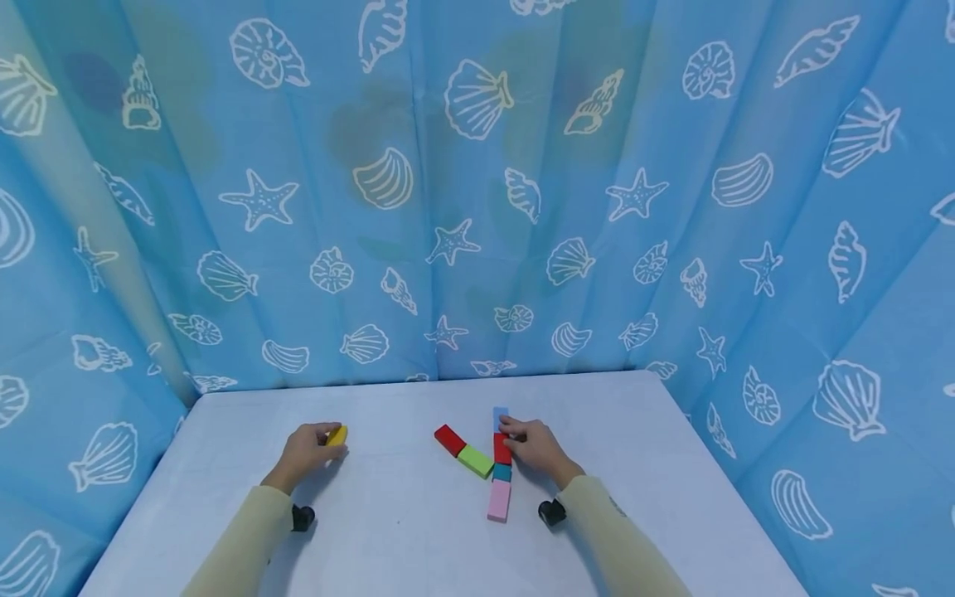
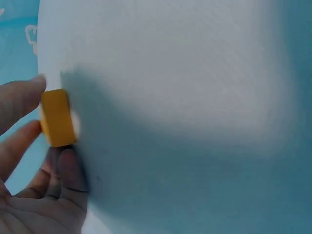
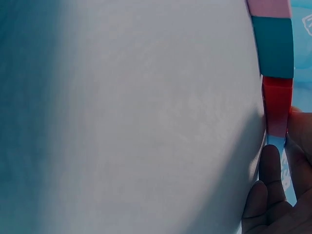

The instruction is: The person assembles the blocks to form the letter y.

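My left hand point(image 1: 304, 452) pinches a yellow block point(image 1: 338, 435) between thumb and fingers, at the left of the white table. In the left wrist view the yellow block point(image 2: 58, 118) shows a flat face and a rounded edge. My right hand point(image 1: 540, 448) holds a light blue block point(image 1: 500, 412) at the far end of a row of blocks. Its thumb is beside the adjoining red block point(image 1: 502, 448). Nearer in that row lie a teal block point(image 1: 502, 473) and a pink block point(image 1: 499, 501). Fingers partly hide the blue block in the right wrist view.
A green block point(image 1: 475, 461) and a second red block point(image 1: 450, 440) form a slanting line left of the row, the green one's end close to it. Behind the white table point(image 1: 395, 539) hangs a blue shell-patterned curtain point(image 1: 448, 207), which also runs along both sides.
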A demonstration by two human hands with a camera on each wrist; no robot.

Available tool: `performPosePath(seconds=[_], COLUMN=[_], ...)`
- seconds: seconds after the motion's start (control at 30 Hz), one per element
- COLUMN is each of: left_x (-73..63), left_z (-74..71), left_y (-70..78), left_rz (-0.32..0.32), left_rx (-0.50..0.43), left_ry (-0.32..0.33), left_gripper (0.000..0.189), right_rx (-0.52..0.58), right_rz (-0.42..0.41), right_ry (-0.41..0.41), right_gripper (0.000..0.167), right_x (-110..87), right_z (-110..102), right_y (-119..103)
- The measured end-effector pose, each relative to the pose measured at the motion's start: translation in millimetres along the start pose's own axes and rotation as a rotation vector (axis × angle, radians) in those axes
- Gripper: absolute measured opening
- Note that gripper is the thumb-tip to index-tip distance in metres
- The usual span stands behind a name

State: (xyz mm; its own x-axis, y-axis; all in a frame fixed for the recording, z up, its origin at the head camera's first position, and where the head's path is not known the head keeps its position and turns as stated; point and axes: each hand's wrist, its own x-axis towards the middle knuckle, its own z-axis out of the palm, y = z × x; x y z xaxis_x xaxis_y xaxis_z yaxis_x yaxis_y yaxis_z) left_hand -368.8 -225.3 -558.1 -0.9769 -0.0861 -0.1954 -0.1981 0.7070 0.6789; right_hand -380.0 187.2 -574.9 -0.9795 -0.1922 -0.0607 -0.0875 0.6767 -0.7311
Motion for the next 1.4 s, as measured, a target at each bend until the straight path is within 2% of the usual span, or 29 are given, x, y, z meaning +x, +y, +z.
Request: performPosePath(seconds=[0.13, 0.37, 0.63, 0.9, 1.03, 1.17, 1.4], left_x=[-7.6, -23.9, -43.0, -58.6, -66.0, -76.2, -97.7], left_z=[-0.2, 9.2, 31.1, 53.5, 64.3, 75.6, 98.2], left_y=[3.6, 16.0, 23.6, 40.9, 49.7, 59.7, 80.2], left_rz=[-0.014, 0.050, 0.121, 0.195, 0.230, 0.290, 0.436], left_rx=[0.030, 0.078, 0.081, 0.083, 0.094, 0.109, 0.142], left_ry=[-0.035, -0.060, -0.071, -0.119, -0.171, -0.251, -0.393], left_gripper=[0.057, 0.058, 0.054, 0.053, 0.052, 0.053, 0.050], right_rx=[0.001, -0.006, -0.011, -0.014, -0.009, -0.013, -0.013], right_rz=[0.004, -0.008, 0.016, 0.014, 0.020, 0.030, 0.027], right_ry=[-0.008, 0.003, -0.001, 0.014, 0.008, 0.010, 0.018], right_gripper=[0.040, 0.039, 0.039, 0.039, 0.039, 0.039, 0.039], right_x=[-0.4, 0.2, 0.0, -1.3, -1.2, -1.4, 0.7], right_z=[2, 1, 2, 1, 0, 1, 2], right_y=[1, -1, -3, -4, -4, -4, -3])
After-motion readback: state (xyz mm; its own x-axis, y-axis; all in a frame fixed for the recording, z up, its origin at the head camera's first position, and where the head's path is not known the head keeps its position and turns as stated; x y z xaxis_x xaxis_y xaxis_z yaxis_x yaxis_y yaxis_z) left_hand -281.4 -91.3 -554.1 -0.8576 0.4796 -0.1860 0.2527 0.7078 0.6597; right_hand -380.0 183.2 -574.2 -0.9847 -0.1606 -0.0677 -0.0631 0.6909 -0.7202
